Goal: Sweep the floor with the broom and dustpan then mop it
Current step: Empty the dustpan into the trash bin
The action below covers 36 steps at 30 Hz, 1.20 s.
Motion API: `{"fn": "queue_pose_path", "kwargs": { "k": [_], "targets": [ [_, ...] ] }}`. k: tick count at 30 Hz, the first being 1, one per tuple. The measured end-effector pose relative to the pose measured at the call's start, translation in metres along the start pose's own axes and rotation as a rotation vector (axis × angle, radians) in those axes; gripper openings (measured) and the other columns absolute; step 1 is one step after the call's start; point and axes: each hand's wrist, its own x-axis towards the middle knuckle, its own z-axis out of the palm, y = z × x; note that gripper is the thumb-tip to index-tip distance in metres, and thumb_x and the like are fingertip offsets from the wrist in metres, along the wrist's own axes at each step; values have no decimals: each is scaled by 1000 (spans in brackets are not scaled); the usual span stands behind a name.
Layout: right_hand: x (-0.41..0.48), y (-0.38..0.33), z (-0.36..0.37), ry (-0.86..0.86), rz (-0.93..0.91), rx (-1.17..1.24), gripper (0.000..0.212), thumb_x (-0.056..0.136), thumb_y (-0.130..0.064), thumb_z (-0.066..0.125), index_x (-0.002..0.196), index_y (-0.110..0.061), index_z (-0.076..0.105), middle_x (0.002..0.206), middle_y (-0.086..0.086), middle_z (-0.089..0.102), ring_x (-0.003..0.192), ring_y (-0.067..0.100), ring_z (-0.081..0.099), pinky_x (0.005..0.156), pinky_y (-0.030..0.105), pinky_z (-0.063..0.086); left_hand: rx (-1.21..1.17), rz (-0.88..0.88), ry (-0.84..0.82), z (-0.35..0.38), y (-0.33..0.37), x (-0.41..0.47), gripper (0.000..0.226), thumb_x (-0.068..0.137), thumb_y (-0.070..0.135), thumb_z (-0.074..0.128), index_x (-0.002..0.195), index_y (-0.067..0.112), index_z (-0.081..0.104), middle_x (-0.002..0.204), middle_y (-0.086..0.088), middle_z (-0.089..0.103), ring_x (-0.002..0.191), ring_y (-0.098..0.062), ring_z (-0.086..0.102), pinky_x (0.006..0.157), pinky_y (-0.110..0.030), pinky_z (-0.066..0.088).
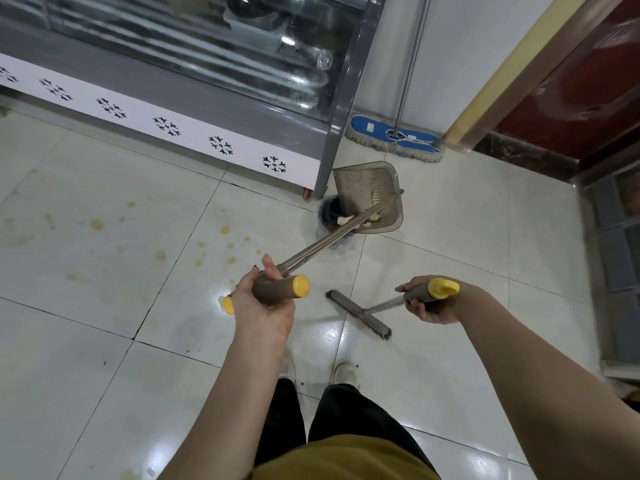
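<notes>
Your left hand [263, 306] grips the yellow-capped T-grip of the long-handled grey plastic dustpan [367, 188]. The pan is tilted at 12 o'clock over a small dark round bin [329, 214], scraps at its lower lip. Your right hand [427, 308] wraps the yellow-capped grey broom [360, 315], brush head down at the white floor tiles [450, 220], 3 o'clock of the left hand. The blue flat mop [394, 135] leans at 1 o'clock; yellow stains [159, 254] at 9 o'clock

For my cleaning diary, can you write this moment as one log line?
left hand: holds dustpan, tilted at bin | right hand: holds broom | mop: against wall | floor: yellow stains
</notes>
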Motion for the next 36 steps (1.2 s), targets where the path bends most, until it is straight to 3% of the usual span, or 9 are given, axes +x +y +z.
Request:
{"fn": "queue_pose_path", "kwargs": {
  "k": [4,9,18,25,28,30,33,34,36],
  "targets": [
    [0,0,0,-2,1,3,10,86,-10,57,89,-4,65,62,10,52,43,18,57,38,18,47,27,-18,-16,0,-1,1,6,91,2,49,96,5,47,61,-14,68,42,-14,63,35,-18,46],
    [-4,1,-2,-5,-3,4,9,86,-10,58,89,-4,65,61,11,54,44,17,58,38,18,47,34,0,-28,9,-7,-1,8,90,-2,48,87,5,49,78,-11,60,47,-17,67,42,-17,51],
    [-2,3,3,0,13,-28,10,88,-12,58,89,-5,65,58,10,54,41,16,57,38,18,47,14,-3,-70,22,-1,-6,7,91,-2,45,88,3,48,66,-16,66,47,-18,67,45,-19,53],
    [-3,2,3,-6,3,-20,11,89,-12,55,89,-5,64,59,9,52,42,16,56,38,17,47,22,6,-33,14,-3,2,11,89,-5,42,93,5,47,83,-12,59,49,-18,68,48,-17,54],
    [-2,2,1,-3,6,-31,11,89,-12,56,89,-6,64,60,9,52,42,16,56,38,18,47,88,0,-34,11,-2,6,11,90,-3,40,94,5,47,64,-10,68,47,-10,65,75,-14,54],
    [-1,2,-1,-1,13,-36,10,88,-12,57,89,-6,65,59,9,53,42,17,56,37,18,47,114,5,-28,12,-2,7,12,90,-2,41,96,6,47,54,-8,67,52,-8,64,76,-12,52],
    [1,2,-2,-3,25,-42,10,87,-12,59,88,-6,66,59,9,53,41,17,56,38,18,47,93,1,-42,17,-4,6,10,91,-2,41,95,5,48,53,-8,66,40,-8,61,91,-16,49],
    [1,2,-3,-4,26,-42,9,86,-12,59,88,-6,66,59,9,53,41,17,56,38,18,47,68,-6,-46,18,-5,5,9,91,-2,42,94,4,48,56,-9,67,39,-10,61,87,-16,51],
    [2,3,-3,-4,29,-48,8,85,-11,60,89,-6,65,59,10,53,42,17,56,38,19,47,-11,-17,-53,19,-5,2,10,91,-4,43,97,3,48,73,-12,65,44,-16,66,57,-16,56]
  ]
}}
